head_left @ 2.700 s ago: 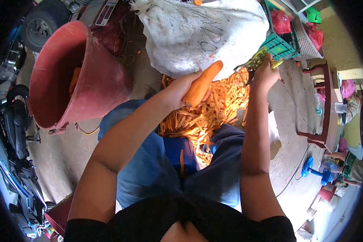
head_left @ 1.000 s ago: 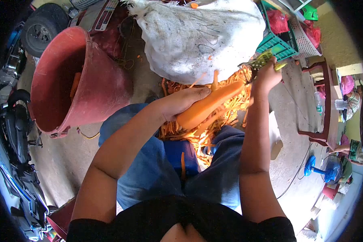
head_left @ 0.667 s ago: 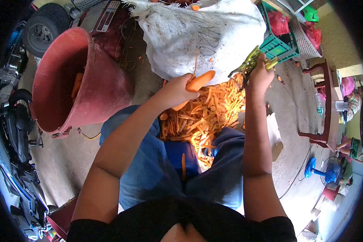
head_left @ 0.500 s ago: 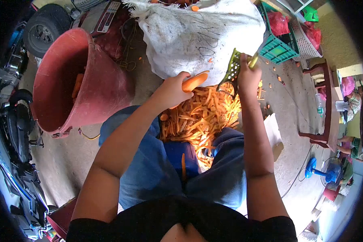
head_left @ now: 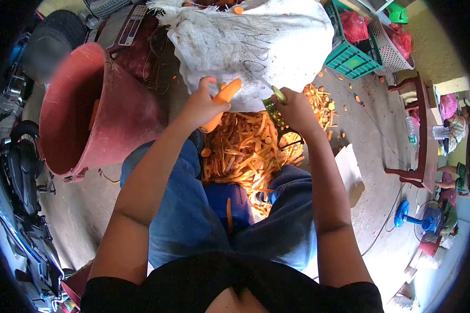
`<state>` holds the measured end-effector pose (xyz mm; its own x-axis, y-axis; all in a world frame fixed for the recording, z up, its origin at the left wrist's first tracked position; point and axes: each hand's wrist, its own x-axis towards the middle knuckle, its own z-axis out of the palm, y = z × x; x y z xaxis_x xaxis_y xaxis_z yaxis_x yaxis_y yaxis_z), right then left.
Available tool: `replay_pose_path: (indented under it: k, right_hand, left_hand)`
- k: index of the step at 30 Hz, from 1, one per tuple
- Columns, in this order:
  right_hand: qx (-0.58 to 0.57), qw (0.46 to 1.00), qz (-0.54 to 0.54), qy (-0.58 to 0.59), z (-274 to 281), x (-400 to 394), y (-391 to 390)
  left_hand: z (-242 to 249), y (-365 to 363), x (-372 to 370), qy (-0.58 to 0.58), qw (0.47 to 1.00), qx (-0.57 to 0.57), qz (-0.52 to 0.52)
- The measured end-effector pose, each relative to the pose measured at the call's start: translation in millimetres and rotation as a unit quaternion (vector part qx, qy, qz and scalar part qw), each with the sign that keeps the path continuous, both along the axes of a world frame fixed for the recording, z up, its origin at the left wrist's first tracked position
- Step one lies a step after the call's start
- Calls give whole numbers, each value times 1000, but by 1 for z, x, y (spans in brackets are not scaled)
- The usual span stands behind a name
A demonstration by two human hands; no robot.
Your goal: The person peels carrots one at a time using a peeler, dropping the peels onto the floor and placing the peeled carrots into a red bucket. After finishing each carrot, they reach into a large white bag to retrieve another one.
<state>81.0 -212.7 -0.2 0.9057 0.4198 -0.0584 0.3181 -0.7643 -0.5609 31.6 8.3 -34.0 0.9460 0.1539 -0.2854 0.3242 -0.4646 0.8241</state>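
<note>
A peeled orange carrot slants upward in my left hand, whose fingers close round it just in front of the white sack. My right hand grips a green peeler with a perforated body, its head pointing down over the peelings. The same fist also holds a knife with a pale green handle, its thin blade pointing up and left toward the sack. Beneath both hands, a heap of carrot peelings covers the floor between the sack and my knees.
To the left stands a large red tub with a carrot inside. A blue object sits between my legs. Green crate and white basket are at upper right. A wooden bench and blue fan lie further right.
My left hand has moved left and slightly up, with the carrot held more steeply. My right hand has come left and down, turning the peeler. The knife blade now shows.
</note>
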Motion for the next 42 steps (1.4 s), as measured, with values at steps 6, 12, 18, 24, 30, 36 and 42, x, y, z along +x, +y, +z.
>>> replay_pose_path:
  k: [6, 12, 18, 24, 30, 36, 42]
  right_hand:
    - [-25, 999, 36, 22, -9, 3, -2]
    - [-34, 998, 38, 25, -11, 2, 7]
    - [-5, 999, 6, 41, -16, 3, 10]
    - [83, 994, 5, 77, -9, 4, 14]
    - [70, 983, -81, 146, -66, 22, 9]
    - [489, 830, 136, 233, -104, -12, 35]
    - [668, 665, 85, 324, -148, 20, 48]
  left_hand:
    - [4, -2, 6, -14, 993, -57, -102]
    - [13, -7, 9, -102, 990, -26, -90]
    - [23, -7, 9, -144, 979, 50, -135]
    - [34, -9, 10, -226, 957, 5, -181]
    - [57, -39, -14, -243, 925, -118, -268]
    - [50, -65, -1, -244, 908, -257, -221]
    - [45, -70, 12, -255, 928, -161, -220]
